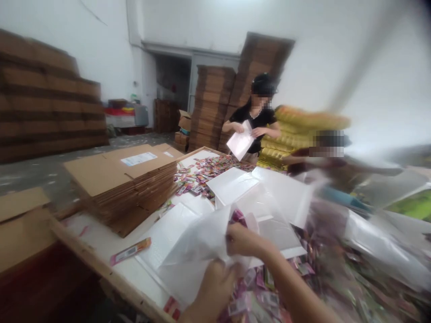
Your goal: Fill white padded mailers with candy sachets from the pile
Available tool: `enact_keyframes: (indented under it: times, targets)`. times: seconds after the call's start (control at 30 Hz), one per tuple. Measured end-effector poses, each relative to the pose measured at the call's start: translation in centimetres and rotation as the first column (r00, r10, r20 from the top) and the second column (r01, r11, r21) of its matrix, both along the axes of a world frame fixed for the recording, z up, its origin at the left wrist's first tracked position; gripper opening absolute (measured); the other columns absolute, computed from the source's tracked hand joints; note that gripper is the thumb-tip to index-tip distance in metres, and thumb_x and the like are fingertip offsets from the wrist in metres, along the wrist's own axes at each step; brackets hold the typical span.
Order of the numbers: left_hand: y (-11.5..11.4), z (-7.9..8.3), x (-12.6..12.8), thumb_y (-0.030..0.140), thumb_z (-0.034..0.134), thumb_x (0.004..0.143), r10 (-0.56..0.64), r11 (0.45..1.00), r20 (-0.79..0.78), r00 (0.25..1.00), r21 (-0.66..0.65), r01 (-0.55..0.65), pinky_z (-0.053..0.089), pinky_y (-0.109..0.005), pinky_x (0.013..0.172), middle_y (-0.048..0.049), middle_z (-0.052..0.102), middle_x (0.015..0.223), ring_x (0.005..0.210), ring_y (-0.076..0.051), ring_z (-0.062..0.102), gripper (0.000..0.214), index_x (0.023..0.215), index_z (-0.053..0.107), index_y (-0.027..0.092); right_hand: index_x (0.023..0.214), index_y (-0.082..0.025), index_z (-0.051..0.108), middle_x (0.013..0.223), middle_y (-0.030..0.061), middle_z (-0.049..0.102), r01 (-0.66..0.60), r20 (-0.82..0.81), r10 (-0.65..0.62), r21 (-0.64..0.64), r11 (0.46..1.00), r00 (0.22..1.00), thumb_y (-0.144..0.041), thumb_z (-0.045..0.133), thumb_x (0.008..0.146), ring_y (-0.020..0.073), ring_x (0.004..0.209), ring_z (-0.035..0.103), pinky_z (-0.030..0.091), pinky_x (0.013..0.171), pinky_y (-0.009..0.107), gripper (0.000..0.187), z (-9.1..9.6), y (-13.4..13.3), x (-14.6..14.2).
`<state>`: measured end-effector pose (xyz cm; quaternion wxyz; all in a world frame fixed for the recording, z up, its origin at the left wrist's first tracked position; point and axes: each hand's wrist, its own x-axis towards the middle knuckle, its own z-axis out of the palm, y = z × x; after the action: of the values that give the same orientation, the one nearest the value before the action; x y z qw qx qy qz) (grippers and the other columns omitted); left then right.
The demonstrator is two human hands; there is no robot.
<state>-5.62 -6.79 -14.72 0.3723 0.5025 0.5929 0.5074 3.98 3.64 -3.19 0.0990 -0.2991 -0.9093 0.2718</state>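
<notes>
White crinkled plastic bag [198, 240] | both hands [240, 240] gripping | flat corrugated cardboard stack [131, 179]

A stack of flat cardboard [124, 179] lies beside scattered packets [208, 172], with a black-shirted co-worker [257, 119] beyond.

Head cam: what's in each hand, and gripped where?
Both hold one white plastic bag. Left hand grips its lower edge; right hand pinches the right edge by the opening, with small pink packets there.
</notes>
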Motion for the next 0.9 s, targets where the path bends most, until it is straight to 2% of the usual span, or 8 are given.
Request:
enact_keyframes:
  times: [0.1, 0.23, 0.37, 0.47, 0.57, 0.73, 0.83, 0.9]
  targets:
    - [0.6, 6.7, -2.7, 0.048, 0.062, 0.081, 0.033, 0.998, 0.166, 0.986, 0.056, -0.043, 0.054, -0.033, 0.078, -0.0079, 0.075, 0.079, 0.083, -0.026, 0.069, 0.035, 0.086, 0.072, 0.015, 0.132, -0.034, 0.06, 0.125, -0.0025, 0.067, -0.078, -0.079, 0.086, 0.091, 0.993, 0.993, -0.024, 0.064, 0.086, 0.0187, 0.112, 0.062, 0.047, 0.095, 0.031, 0.047, 4.9, -0.3, 4.0]
    - [2.0, 15.2, -5.8, 0.045, 0.066, 0.08, -0.225, 0.974, 0.231, 0.947, 0.056, 0.218, 0.055, -0.029, 0.069, -0.0111, 0.076, 0.08, 0.074, -0.023, 0.071, 0.035, 0.088, 0.071, 0.01, 0.152, -0.028, 0.032, 0.124, 0.011, 0.066, 0.023, 0.076, -0.059, 0.403, 0.915, 0.995, -0.022, 0.084, 0.066, 0.0277, 0.113, 0.058, 0.039, 0.1, 0.042, 0.1, 8.7, 0.5, 6.3]
    - [4.0, 21.1, -6.5, 0.049, 0.064, 0.077, -0.316, 0.937, 0.263, 0.911, -0.063, 0.343, 0.047, -0.024, 0.05, -0.0089, 0.07, 0.062, 0.059, -0.02, 0.069, 0.039, 0.066, 0.066, 0.011, 0.114, -0.018, 0.068, 0.089, 0.0036, 0.07, 0.176, -0.058, -0.168, 0.418, 0.891, 0.984, -0.023, 0.084, 0.067, 0.0192, 0.083, 0.061, 0.041, 0.075, 0.027, 0.05, 11.4, 1.3, 8.0]
    - [6.1, 21.9, -5.2, 0.046, 0.06, 0.077, -0.372, 0.869, 0.267, 0.889, -0.235, 0.435, 0.039, -0.022, 0.044, -0.0046, 0.063, 0.051, 0.05, -0.017, 0.064, 0.039, 0.054, 0.058, 0.014, 0.082, -0.018, 0.071, 0.076, -0.0008, 0.065, 0.208, -0.126, -0.168, 0.474, 0.855, 0.978, -0.027, 0.081, 0.069, 0.0166, 0.078, 0.057, 0.037, 0.07, 0.024, 0.019, 13.3, 1.0, 10.7]
    - [8.3, 20.6, -2.9, 0.039, 0.057, 0.074, -0.414, 0.817, 0.191, 0.89, -0.354, 0.456, 0.028, -0.021, 0.039, -0.0018, 0.054, 0.041, 0.039, -0.014, 0.055, 0.038, 0.046, 0.053, 0.015, 0.078, -0.017, 0.07, 0.068, -0.0032, 0.062, 0.221, -0.008, -0.233, 0.349, 0.911, 0.973, -0.019, 0.077, 0.066, 0.0144, 0.07, 0.056, 0.036, 0.066, 0.023, 0.014, 13.5, 0.6, 14.0]
    - [9.8, 19.9, 2.5, 0.04, 0.053, 0.08, -0.58, 0.79, 0.026, 0.814, -0.226, 0.57, 0.032, -0.022, 0.045, -0.0043, 0.058, 0.044, 0.043, -0.014, 0.058, 0.041, 0.049, 0.058, 0.013, 0.113, -0.017, 0.067, 0.076, -0.0004, 0.066, 0.463, -0.083, -0.456, 0.219, 0.859, 0.886, -0.04, 0.086, 0.056, 0.017, 0.072, 0.058, 0.042, 0.065, 0.024, 0.064, 10.1, 0.5, 19.0]
    - [9.9, 19.6, 5.1, 0.051, 0.052, 0.086, -0.697, 0.703, 0.04, 0.716, -0.158, 0.693, 0.048, -0.026, 0.062, -0.0112, 0.073, 0.071, 0.066, -0.018, 0.068, 0.047, 0.072, 0.069, 0.01, 0.076, -0.016, 0.073, 0.063, -0.0006, 0.063, 0.566, 0.023, -0.572, 0.115, 0.816, 0.82, -0.04, 0.081, 0.061, 0.0151, 0.061, 0.056, 0.04, 0.057, 0.024, 0.03, 8.4, 1.9, 22.2]
    - [10.4, 17.4, 4.8, 0.059, 0.048, 0.088, -0.693, 0.712, 0.064, 0.718, -0.094, 0.696, 0.052, -0.031, 0.079, -0.0111, 0.075, 0.095, 0.087, -0.022, 0.07, 0.052, 0.099, 0.07, 0.014, 0.063, -0.015, 0.07, 0.059, -0.0009, 0.061, 0.702, -0.028, -0.704, 0.123, 0.702, 0.709, -0.037, 0.079, 0.064, 0.0135, 0.056, 0.054, 0.037, 0.053, 0.023, 0.024, 9.2, 3.6, 25.4]
